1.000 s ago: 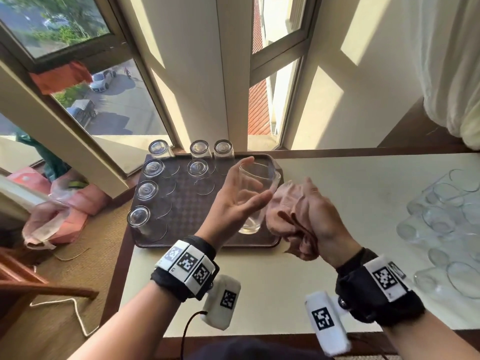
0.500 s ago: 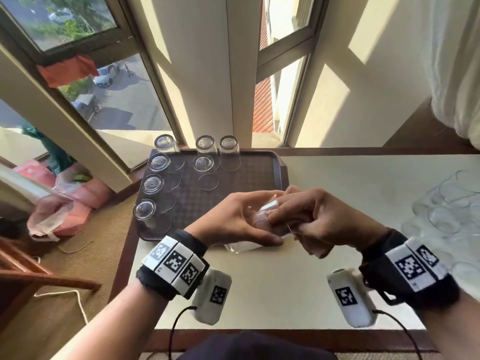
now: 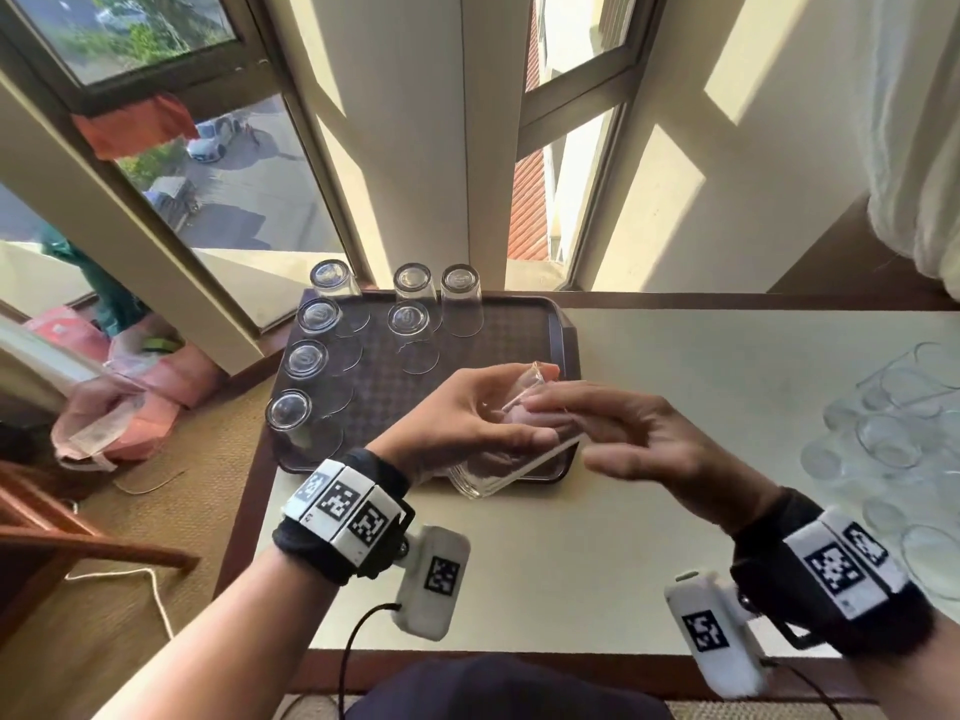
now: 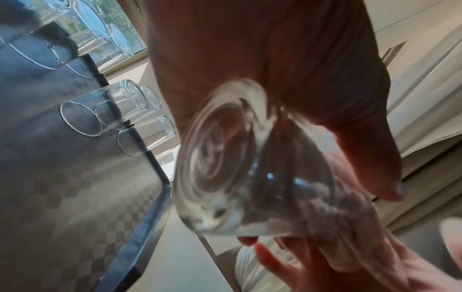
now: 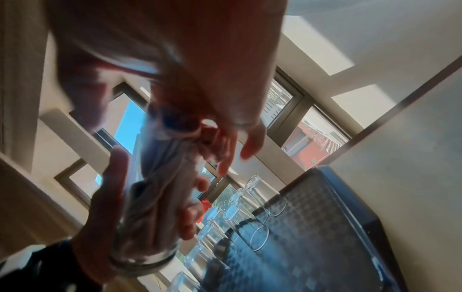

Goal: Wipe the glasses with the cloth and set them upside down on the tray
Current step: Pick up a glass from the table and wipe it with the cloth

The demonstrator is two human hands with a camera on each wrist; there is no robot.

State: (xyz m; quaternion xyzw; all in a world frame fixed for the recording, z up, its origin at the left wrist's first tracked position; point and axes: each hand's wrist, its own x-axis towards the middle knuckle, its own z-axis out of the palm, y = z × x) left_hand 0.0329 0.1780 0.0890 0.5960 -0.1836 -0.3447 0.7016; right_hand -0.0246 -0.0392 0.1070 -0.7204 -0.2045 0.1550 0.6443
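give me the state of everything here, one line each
held glass: tilted on its side in the left hand's grip, cloth stuffed inside
cloth: bunched inside the held glass
left hand: gripping the held glass
right hand: fingers reaching into the glass mouth
tray glasses: seven, upside down on the tray
tray: flat on the table
unwiped glasses: clustered on the table

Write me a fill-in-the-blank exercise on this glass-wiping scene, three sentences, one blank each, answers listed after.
1. The left hand grips a clear glass that has a pink ____ stuffed inside it.
2. The finished glasses on the dark tray number ____.
3. Each of them stands with its ____ facing up.

Missing words: cloth; seven; base
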